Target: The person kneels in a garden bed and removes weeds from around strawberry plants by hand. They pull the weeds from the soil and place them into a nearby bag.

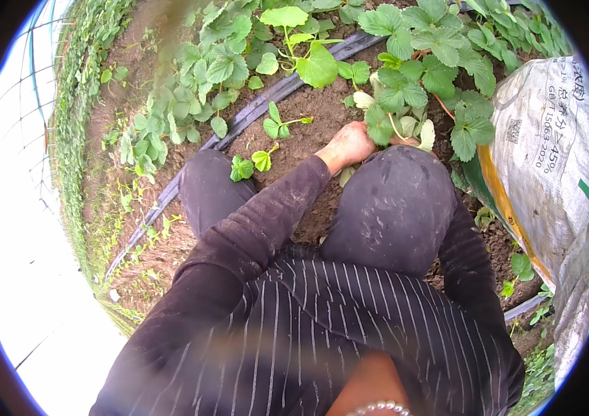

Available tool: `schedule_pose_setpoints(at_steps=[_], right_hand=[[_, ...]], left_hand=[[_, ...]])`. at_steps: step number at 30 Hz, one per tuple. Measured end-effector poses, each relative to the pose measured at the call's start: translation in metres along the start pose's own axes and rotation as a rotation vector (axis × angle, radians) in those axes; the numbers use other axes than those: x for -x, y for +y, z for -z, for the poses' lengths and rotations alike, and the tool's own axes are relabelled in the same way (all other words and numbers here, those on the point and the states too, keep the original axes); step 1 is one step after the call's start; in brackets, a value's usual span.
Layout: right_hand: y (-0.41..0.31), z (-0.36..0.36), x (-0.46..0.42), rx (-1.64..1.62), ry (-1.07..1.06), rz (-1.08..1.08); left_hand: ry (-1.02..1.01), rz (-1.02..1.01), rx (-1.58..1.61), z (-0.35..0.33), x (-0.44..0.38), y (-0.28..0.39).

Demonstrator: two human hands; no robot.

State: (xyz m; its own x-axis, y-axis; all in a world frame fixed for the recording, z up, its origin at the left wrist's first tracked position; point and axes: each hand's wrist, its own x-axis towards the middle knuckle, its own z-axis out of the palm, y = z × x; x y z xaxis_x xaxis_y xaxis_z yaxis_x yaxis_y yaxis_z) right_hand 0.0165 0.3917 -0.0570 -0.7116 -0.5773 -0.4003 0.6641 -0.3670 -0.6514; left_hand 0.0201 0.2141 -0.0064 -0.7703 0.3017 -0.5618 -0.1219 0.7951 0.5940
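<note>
My left hand [351, 145] reaches down to the base of a leafy strawberry plant [401, 88], its fingers partly hidden by the leaves. What it holds there cannot be seen. Just beyond my raised knee [398, 197] a small part of my right hand [421, 144] shows among the same stems and pale leaves; the knee and the foliage cover the rest. A cut or loose green sprig [276, 125] lies on the soil to the left of the hands, with small light green leaves [261, 160] nearer my other knee.
A black drip hose [260, 104] curves across the brown soil. Dense strawberry plants [221, 62] grow beyond and to the left. At the right stands a large white woven sack [538, 156] bearing print. Netting or a frame [31, 67] shows at the far left.
</note>
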Motion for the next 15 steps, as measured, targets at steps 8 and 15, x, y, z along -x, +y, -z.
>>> schedule_pose_setpoints(at_steps=[8, 15], right_hand=[[0.018, 0.007, -0.001, 0.257, 0.023, 0.258], [0.013, 0.026, 0.018, -0.515, 0.118, 0.146]], left_hand=[[-0.165, -0.088, 0.195, 0.002, -0.014, 0.018], [0.416, -0.262, -0.012, 0.075, 0.011, 0.005]])
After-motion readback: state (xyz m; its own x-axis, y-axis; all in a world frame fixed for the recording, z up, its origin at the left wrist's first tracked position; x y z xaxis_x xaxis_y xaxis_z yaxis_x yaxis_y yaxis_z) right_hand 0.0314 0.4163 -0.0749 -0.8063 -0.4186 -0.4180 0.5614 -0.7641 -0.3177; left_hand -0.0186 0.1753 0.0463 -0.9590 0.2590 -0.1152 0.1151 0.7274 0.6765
